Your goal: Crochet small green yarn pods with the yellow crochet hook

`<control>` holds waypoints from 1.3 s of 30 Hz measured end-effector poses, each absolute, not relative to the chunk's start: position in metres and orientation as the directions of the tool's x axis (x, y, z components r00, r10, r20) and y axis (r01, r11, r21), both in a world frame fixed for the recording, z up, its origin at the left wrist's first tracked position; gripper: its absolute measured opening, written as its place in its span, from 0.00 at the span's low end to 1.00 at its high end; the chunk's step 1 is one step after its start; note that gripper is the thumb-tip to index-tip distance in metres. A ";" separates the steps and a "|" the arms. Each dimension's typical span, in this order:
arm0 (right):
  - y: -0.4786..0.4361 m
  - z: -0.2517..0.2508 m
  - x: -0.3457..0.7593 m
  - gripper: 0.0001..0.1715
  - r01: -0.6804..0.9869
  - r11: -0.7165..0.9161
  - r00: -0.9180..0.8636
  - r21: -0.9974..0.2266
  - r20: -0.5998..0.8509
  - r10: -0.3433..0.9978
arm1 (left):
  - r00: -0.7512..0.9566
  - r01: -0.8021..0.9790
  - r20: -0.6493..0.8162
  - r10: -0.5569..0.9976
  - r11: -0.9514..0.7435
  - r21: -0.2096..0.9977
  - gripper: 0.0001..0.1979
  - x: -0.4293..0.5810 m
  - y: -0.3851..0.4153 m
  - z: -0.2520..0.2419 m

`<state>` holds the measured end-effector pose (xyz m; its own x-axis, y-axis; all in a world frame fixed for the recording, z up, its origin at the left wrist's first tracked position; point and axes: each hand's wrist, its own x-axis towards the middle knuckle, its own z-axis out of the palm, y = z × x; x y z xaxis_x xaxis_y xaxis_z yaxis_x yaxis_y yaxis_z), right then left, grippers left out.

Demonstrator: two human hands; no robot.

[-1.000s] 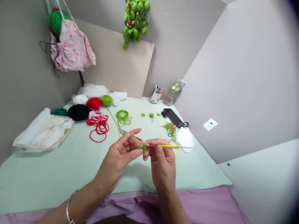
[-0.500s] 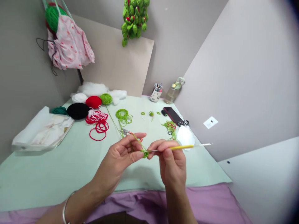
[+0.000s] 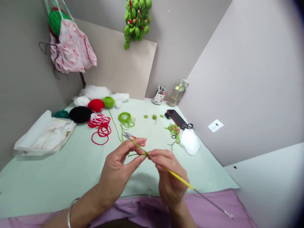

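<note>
A small green crochet piece [image 3: 146, 154] is pinched between the fingertips of my left hand [image 3: 121, 164], with green yarn running over the raised index finger. My right hand [image 3: 169, 174] holds a yellow-handled crochet hook [image 3: 180, 179], its far end pointing down to the right. The hook's tip is at the green piece, mostly hidden by my right fingers. Just beyond my left hand lie orange-handled snips [image 3: 130, 136]. Loose green yarn coils [image 3: 126, 120] rest on the table behind them.
Red yarn [image 3: 102, 128], a black ball [image 3: 80, 114] and a green ball [image 3: 108, 102] are at the left. A plastic package [image 3: 45, 136] lies farther left. At the right are a phone [image 3: 176, 118], yarn scraps [image 3: 174, 129], a bottle [image 3: 176, 94] and a pen cup [image 3: 159, 96].
The hook has swung from nearly level to slanting down to the right as my right hand turned. The green piece has tilted, and a yarn tail now shows by my left fingers.
</note>
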<state>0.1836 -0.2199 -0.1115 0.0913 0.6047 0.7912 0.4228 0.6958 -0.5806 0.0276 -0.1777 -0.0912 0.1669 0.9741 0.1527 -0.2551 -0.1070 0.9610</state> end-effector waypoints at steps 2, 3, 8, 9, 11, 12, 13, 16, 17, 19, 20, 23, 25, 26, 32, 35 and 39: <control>-0.218 -0.115 0.184 0.24 0.467 0.680 0.081 -0.565 0.793 0.603 | 0.163 -0.285 0.139 0.977 -0.088 0.955 0.12 0.029 -0.177 -0.092; -0.216 -0.118 0.184 0.23 0.507 0.665 0.075 -0.549 0.796 0.601 | 0.185 -0.328 0.095 0.978 -0.030 0.944 0.17 0.030 -0.177 -0.092; -0.209 -0.127 0.182 0.20 0.526 0.649 0.116 -0.549 0.803 0.585 | 0.470 -0.515 -0.168 0.867 0.424 0.745 0.29 0.033 -0.172 -0.092; -0.209 -0.125 0.181 0.21 0.502 0.658 0.133 -0.562 0.802 0.583 | 0.498 -0.519 -0.181 0.848 0.459 0.721 0.29 0.032 -0.170 -0.093; -0.211 -0.120 0.178 0.22 0.428 0.667 0.167 -0.610 0.778 0.605 | 0.504 -0.523 -0.185 0.843 0.469 0.712 0.28 0.031 -0.168 -0.093; -0.213 -0.117 0.177 0.22 0.383 0.664 0.186 -0.642 0.758 0.626 | 0.491 -0.523 -0.181 0.852 0.455 0.721 0.28 0.030 -0.167 -0.094; -0.215 -0.114 0.176 0.21 0.337 0.658 0.208 -0.674 0.735 0.646 | 0.474 -0.522 -0.176 0.863 0.436 0.733 0.28 0.029 -0.166 -0.093; -0.221 -0.108 0.175 0.16 0.175 0.622 0.291 -0.763 0.643 0.708 | 0.442 -0.508 -0.153 0.884 0.387 0.770 0.25 0.028 -0.168 -0.091; -0.221 -0.106 0.175 0.14 0.098 0.598 0.317 -0.795 0.595 0.739 | 0.443 -0.500 -0.149 0.884 0.381 0.777 0.24 0.028 -0.169 -0.090; -0.221 -0.104 0.175 0.11 -0.082 0.536 0.346 -0.840 0.481 0.806 | 0.458 -0.488 -0.148 0.876 0.388 0.782 0.24 0.027 -0.170 -0.089; -0.220 -0.103 0.176 0.10 -0.167 0.503 0.345 -0.848 0.427 0.836 | 0.471 -0.484 -0.151 0.869 0.397 0.780 0.24 0.027 -0.171 -0.088; -0.216 -0.101 0.178 0.10 -0.332 0.427 0.325 -0.841 0.323 0.889 | 0.507 -0.488 -0.151 0.848 0.427 0.761 0.23 0.027 -0.171 -0.087; -0.215 -0.100 0.179 0.09 -0.372 0.413 0.329 -0.831 0.298 0.896 | 0.517 -0.501 -0.147 0.844 0.437 0.747 0.22 0.028 -0.171 -0.088; -0.215 -0.101 0.179 0.09 -0.380 0.413 0.330 -0.827 0.296 0.896 | 0.515 -0.504 -0.145 0.845 0.435 0.746 0.21 0.028 -0.170 -0.088; -0.211 -0.105 0.175 0.09 -0.228 0.485 0.309 -0.844 0.410 0.858 | 0.469 -0.441 -0.075 0.880 0.308 0.843 0.21 0.032 -0.173 -0.091; -0.209 -0.108 0.173 0.09 -0.092 0.543 0.325 -0.835 0.490 0.809 | 0.468 -0.412 -0.036 0.883 0.253 0.875 0.17 0.032 -0.175 -0.091; -0.210 -0.112 0.173 0.12 0.098 0.572 0.309 -0.814 0.572 0.760 | 0.412 -0.440 -0.041 0.910 0.238 0.866 0.17 0.035 -0.175 -0.092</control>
<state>0.1727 -0.2096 -0.1116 0.3091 0.7601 0.5715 0.0981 0.5723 -0.8142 0.0354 -0.1751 -0.0923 0.4117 0.9104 -0.0413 -0.4395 0.2381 0.8661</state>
